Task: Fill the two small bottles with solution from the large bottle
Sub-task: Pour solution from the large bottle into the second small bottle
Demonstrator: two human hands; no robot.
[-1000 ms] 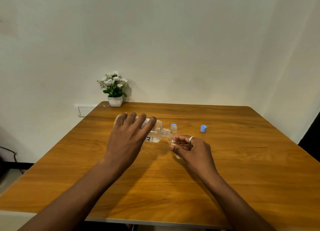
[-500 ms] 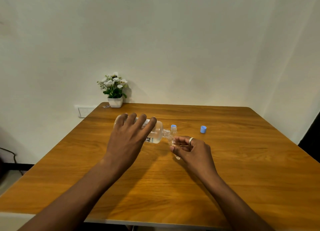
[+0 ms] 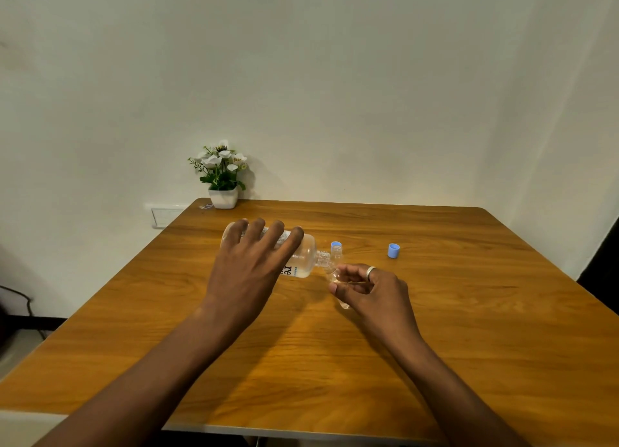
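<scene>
My left hand [image 3: 251,272] grips the large clear bottle [image 3: 303,257], which lies tipped sideways above the table with its open neck pointing right. Its neck meets the mouth of a small clear bottle [image 3: 338,287] that my right hand [image 3: 371,292] holds tilted between curled fingers and thumb. A second small bottle [image 3: 336,248] with a blue cap stands upright just behind the two necks. A loose blue cap [image 3: 393,250] lies on the table to the right.
The wooden table [image 3: 435,346] has a rounded far right corner and a front edge near me. A white pot of white flowers [image 3: 222,175] stands at the far left corner against the wall. A wall socket [image 3: 164,215] sits beside the table's left edge.
</scene>
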